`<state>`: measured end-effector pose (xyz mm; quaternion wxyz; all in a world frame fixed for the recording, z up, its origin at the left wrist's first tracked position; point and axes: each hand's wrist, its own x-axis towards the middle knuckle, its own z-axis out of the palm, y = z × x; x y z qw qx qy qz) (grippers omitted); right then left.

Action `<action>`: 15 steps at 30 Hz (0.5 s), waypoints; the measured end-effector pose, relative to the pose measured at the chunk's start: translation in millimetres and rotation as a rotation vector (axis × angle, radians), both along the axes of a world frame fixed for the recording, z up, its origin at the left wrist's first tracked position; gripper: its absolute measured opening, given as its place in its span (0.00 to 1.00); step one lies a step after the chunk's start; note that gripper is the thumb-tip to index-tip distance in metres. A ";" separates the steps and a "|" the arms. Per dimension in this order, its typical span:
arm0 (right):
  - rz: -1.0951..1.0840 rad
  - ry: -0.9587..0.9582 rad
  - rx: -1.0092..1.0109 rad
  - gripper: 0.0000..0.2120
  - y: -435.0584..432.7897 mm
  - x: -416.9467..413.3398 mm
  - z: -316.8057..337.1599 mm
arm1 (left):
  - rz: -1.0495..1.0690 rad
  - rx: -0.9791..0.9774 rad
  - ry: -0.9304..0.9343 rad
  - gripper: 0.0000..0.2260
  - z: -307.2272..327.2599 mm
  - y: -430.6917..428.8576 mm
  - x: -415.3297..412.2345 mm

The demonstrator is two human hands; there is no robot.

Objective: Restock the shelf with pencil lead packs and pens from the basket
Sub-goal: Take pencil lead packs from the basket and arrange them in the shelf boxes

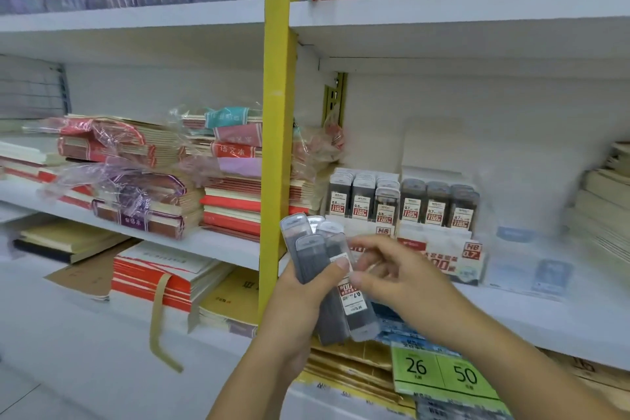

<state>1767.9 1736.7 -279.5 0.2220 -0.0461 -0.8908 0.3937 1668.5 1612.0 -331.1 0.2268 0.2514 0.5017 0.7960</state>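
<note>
The left hand (300, 300) grips a fanned bundle of grey translucent plastic pencil lead packs (308, 251) just in front of the yellow metal upright (276, 112) that divides the white shelf (562, 317); its fingers curl round the bundle from behind and its thumb lies across the front, holding the packs upright with their rounded caps at the top. The right hand (405, 278) meets it from the right. Its fingers (375, 249) and thumb are narrow, pinching the upper end of one grey lead pack with a red-and-white 0.7 HB label (354, 300); this pack hangs upside down, lower than the bundle and touching it, near the shelf's front edge.

Behind the hands, toward the back of the shelf, two white cardboard display boxes stand side by side. The left display box (347, 220) holds rows of packs marked 0.5; the right display box (443, 249) holds darker packs marked 0.7. A green price label reading 26 and 50 (439, 375) sits at the front edge below the right forearm; left of the upright lie stacks of red, purple and cream exercise books (143, 187), some in torn clear wrap; at the shelf's right end stands a pile of cream books (603, 208).
</note>
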 end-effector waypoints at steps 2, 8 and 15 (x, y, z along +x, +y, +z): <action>0.056 -0.019 -0.160 0.22 -1.5 4.4 -9.6 | -0.029 -0.028 0.020 0.24 3.1 -4.8 5.6; 0.060 0.047 -0.269 0.27 14.3 15.4 -6.2 | -0.055 -0.084 0.097 0.25 11.9 -16.2 5.7; 0.175 -0.058 -0.380 0.25 7.2 12.4 -8.3 | 0.021 -0.077 0.119 0.18 12.2 -12.4 6.0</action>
